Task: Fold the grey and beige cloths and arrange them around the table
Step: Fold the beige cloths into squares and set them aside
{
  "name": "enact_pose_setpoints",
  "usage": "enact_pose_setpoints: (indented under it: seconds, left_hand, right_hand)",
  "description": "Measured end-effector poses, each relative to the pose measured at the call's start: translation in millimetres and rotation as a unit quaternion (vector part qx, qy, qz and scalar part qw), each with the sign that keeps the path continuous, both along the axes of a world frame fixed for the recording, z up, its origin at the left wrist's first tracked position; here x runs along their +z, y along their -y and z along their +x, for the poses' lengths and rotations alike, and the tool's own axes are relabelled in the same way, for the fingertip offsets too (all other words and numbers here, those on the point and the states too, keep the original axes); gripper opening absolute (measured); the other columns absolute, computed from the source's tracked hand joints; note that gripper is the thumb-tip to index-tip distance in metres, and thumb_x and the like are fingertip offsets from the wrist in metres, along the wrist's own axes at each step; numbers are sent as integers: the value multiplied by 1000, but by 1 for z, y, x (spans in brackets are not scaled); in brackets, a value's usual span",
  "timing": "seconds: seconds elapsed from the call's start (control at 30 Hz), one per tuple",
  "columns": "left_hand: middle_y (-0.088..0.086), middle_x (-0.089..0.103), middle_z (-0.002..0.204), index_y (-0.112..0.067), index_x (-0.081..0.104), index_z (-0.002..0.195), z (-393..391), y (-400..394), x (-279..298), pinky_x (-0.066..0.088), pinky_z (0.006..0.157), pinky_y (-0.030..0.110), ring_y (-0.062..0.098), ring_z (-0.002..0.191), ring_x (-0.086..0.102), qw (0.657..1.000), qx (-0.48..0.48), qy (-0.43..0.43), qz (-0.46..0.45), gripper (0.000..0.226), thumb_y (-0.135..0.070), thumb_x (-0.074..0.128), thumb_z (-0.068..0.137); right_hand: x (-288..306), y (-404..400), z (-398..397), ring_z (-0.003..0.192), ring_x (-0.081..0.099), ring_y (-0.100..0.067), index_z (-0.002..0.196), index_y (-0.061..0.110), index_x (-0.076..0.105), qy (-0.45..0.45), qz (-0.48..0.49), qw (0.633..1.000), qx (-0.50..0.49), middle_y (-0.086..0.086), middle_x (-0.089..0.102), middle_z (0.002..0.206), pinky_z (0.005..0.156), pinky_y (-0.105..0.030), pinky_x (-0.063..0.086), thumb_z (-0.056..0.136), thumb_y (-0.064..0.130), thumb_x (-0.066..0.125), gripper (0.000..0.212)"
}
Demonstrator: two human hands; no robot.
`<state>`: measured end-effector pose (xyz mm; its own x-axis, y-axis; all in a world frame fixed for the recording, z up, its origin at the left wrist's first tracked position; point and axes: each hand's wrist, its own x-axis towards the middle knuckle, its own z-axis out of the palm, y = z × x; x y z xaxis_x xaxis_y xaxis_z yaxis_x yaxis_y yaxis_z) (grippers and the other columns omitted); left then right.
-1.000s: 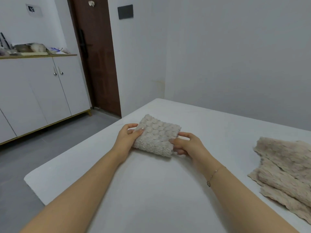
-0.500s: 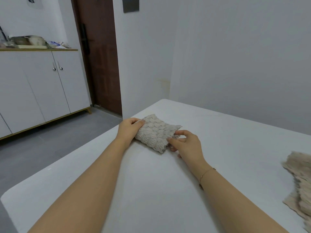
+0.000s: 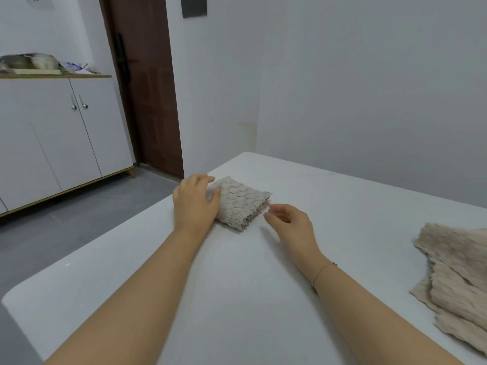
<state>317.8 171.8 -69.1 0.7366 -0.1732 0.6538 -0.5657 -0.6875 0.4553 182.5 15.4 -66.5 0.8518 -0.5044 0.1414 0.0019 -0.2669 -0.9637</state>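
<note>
white table [image 3: 237,299] fills the view, with a folded grey cloth [image 3: 241,204] near its far left corner. left hand [image 3: 195,204] rests flat on the cloth's left end with straight fingers; right hand [image 3: 290,222] hovers just beside it, loosely curled, holding nothing. beige cloths [image 3: 458,280] lie at the right edge.

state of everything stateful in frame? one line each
folded cloth: folded, lying flat on table
beige cloths: unfolded, heaped at table's right edge
left hand: open, resting on folded cloth
right hand: open, beside the cloth
door: closed
cabinet doors: closed
</note>
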Motion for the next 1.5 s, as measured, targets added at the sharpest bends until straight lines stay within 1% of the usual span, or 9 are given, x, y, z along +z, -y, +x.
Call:
enact_pose_setpoints:
  seconds: [0.13, 0.23, 0.33, 0.6, 0.8, 1.0, 1.1, 1.27, 1.5]
  left_hand:
    - [4, 59, 129, -16, 62, 122, -49, 16, 6, 31, 104, 38, 24, 119, 51, 994, -58, 55, 80, 46, -40, 38, 91]
    - [2, 45, 145, -23, 51, 135, -85, 33, 8, 16, 114, 36, 22, 132, 39, 981, -91, 57, 160, 53, -46, 30, 92]
    - [-3, 40, 149, -28, 46, 138, -119, 52, 9, 19, 115, 37, 18, 137, 34, 978, -125, 28, 167, 59, -54, 22, 91]
    - [-14, 47, 140, -30, 49, 135, -222, 141, 37, 23, 106, 25, 7, 130, 37, 958, -254, -27, 131, 49, -53, 30, 95]
    - [-17, 60, 116, -27, 62, 115, -282, 203, 51, 45, 91, 24, 2, 105, 56, 895, -370, -249, 6, 30, -41, 59, 88]
    - [-15, 59, 106, -30, 65, 108, -319, 242, 46, 40, 77, 8, -4, 95, 54, 866, -441, -236, 27, 34, -45, 72, 78]
    - [-12, 59, 93, -31, 66, 95, -327, 257, 38, 42, 73, 14, 0, 85, 54, 878, -428, -210, 36, 28, -46, 75, 73]
    - [-10, 63, 73, -26, 68, 72, -328, 267, 37, 43, 62, 15, -1, 65, 53, 870, -423, -251, -50, 12, -34, 78, 74]
    - [-1, 70, 80, -8, 70, 82, -307, 248, 71, 48, 61, 15, 5, 71, 62, 805, -435, -347, -208, 12, -19, 70, 83]
  right_hand:
    - [12, 21, -49, 135, 34, -6, 136, 24, 48, -80, -228, 968, 65, 11, 39, 146, 107, -19, 25, 93, 35, 56, 45]
    - [30, 43, -89, 142, 26, -15, 143, 24, 40, -69, -471, 879, 23, 3, 28, 155, 115, -27, 16, 94, 37, 52, 52]
    - [56, 65, -132, 143, 25, -15, 144, 24, 39, -67, -529, 845, -24, 3, 29, 155, 114, -29, 18, 94, 37, 50, 52]
    - [92, 133, -244, 139, 26, -9, 143, 28, 39, -140, -534, 830, -84, 8, 31, 153, 110, -23, 18, 94, 37, 47, 50]
    - [103, 184, -299, 127, 41, -6, 131, 31, 50, -233, -444, 863, -68, 14, 45, 139, 99, -25, 34, 91, 45, 52, 42]
    - [95, 226, -317, 101, 57, -4, 116, 28, 62, -234, -377, 893, -81, 9, 60, 118, 80, -22, 42, 90, 45, 54, 32]
    - [92, 238, -319, 98, 59, -3, 114, 29, 63, -225, -359, 902, -78, 10, 61, 114, 72, -16, 44, 90, 46, 55, 30]
    - [91, 242, -320, 104, 57, -4, 116, 26, 64, -208, -356, 908, -74, 11, 62, 115, 87, -25, 46, 90, 43, 55, 32]
    - [95, 232, -319, 126, 37, 1, 134, 32, 49, -122, -358, 923, -67, 20, 43, 137, 101, -19, 29, 92, 46, 51, 44]
